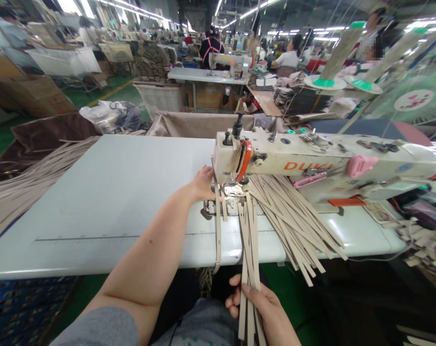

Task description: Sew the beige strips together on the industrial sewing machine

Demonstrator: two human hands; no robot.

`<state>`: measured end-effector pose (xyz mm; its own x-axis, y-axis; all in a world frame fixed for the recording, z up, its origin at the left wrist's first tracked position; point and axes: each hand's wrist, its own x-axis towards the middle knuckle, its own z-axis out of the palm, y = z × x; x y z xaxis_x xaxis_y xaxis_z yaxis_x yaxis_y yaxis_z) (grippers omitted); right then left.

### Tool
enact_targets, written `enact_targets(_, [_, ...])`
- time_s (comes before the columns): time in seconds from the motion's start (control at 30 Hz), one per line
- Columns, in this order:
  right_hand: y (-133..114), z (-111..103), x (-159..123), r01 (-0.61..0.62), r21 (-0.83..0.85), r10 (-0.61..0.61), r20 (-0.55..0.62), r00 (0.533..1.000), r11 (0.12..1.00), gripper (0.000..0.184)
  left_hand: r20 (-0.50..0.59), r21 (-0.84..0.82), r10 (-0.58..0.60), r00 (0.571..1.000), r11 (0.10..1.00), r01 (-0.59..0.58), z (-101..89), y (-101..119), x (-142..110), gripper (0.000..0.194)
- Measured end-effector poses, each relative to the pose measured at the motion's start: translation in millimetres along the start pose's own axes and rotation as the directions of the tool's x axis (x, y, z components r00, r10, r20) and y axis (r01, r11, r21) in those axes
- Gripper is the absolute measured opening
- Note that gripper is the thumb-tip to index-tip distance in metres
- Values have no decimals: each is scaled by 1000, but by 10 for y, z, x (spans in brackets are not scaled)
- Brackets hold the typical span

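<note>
My left hand (202, 185) is on the white table beside the needle area of a sewing machine (275, 156). Its fingers are closed around a narrow beige strip (218, 235) that hangs over the table's front edge; the machine head and strip partly hide them. Below the edge, my right hand (263, 305) grips a small bunch of beige strips (251, 240) between thumb and fingers. The upper ends of this bunch lie by the presser foot (236, 190). Right of it, a fanned pile of similar strips (293, 221) rests under the machine arm.
Long strips (27, 185) are heaped at the table's left. Thread cones (342, 55) and a green fan (416, 96) stand at the right rear. More strips (432, 250) lie at far right. A blue crate (27, 307) sits below left. Other people work at machines behind.
</note>
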<state>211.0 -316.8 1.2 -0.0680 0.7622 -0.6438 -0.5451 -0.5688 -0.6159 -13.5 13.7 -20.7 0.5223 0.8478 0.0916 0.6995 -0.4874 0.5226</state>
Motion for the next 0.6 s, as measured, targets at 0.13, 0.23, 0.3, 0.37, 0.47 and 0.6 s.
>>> enact_targets(0.13, [46,-17,5,-12,-58,9,-43,999,998,69,32,0,-22,999,1000,22,-14,13,-4,96])
enact_targets(0.23, [61,-22,2,5,-101,-11,-63,998,995,77,54,13,-44,998,999,43,-25,33,-5,96])
enact_targets(0.3, [68,-24,3,32,-110,-40,-69,997,993,79,59,22,-53,997,998,52,-26,42,4,97])
enact_targets(0.37, [76,-25,9,48,-114,-57,-76,995,992,78,38,26,-56,998,998,55,-20,39,24,93])
enact_targets(0.47, [83,-28,24,42,-132,-53,-81,995,990,74,-22,8,-63,998,998,64,-5,14,59,83])
enact_targets(0.6, [80,-27,42,19,-167,-29,-58,998,986,75,-88,-32,-97,991,995,95,5,-8,78,80])
